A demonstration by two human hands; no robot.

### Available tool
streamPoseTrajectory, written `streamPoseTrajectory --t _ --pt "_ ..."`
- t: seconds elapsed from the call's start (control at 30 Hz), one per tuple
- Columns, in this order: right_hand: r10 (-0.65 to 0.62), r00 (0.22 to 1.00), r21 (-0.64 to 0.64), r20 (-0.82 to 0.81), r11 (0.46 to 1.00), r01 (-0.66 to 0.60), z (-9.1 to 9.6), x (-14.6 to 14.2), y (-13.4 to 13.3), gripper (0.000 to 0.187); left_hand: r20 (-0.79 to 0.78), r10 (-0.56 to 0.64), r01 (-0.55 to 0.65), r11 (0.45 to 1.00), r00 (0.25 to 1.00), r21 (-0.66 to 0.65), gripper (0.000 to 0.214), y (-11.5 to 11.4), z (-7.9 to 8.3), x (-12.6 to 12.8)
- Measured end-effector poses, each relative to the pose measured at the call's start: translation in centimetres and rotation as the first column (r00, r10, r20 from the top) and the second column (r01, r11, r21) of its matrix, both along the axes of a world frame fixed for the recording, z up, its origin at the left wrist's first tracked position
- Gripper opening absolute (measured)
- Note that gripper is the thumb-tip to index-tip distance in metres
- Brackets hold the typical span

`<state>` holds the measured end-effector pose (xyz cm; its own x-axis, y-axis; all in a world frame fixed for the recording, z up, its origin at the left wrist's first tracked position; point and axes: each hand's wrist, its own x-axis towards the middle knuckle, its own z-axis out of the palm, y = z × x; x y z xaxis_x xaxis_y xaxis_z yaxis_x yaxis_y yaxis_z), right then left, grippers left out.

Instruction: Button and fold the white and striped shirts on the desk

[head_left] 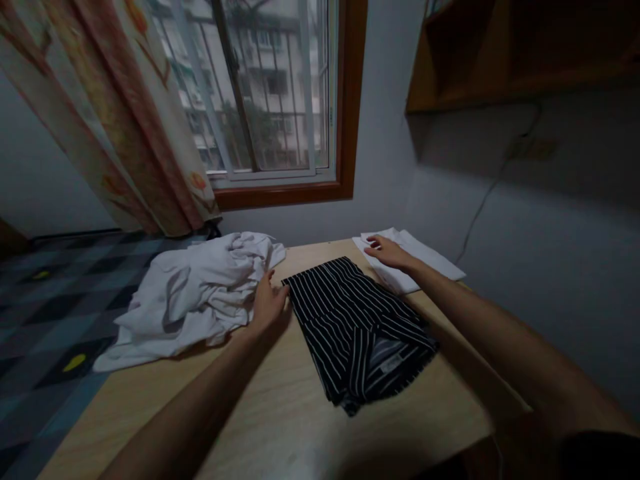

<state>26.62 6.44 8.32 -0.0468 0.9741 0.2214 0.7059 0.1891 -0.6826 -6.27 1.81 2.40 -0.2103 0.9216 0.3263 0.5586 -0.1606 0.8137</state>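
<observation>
I have the left hand [269,303] at the far left corner of a folded black garment with thin white stripes [336,303]; its thumb and forefinger stand apart with nothing gripped between them, though I cannot tell whether the thumb touches the cloth; the right hand [389,253] is over a flat, folded white fabric piece [427,255], fingers loosely spread and slightly bent, holding nothing, and I cannot tell if they touch it; the striped garment lies mid-table on the pale wooden tabletop [265,413], collar towards me; a crumpled white cloth heap [195,283] sits just beside the left hand.
</observation>
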Motion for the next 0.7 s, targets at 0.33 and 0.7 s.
streamPoseTrajectory --t 0.33,0.7 --pt "-0.088 0.989 0.241 0.12 0.969 0.057 -6.0 0.8 -19.6 0.035 -0.665 -0.445 0.492 0.861 0.6 -0.132 0.048 3.5 -1.0 0.7" --pt "-0.004 0.919 0.034 0.393 0.999 -0.01 -13.2 -2.8 -26.5 0.058 -0.655 -0.407 0.37 0.906 0.636 -0.205 0.044 -1.8 -0.7 0.1"
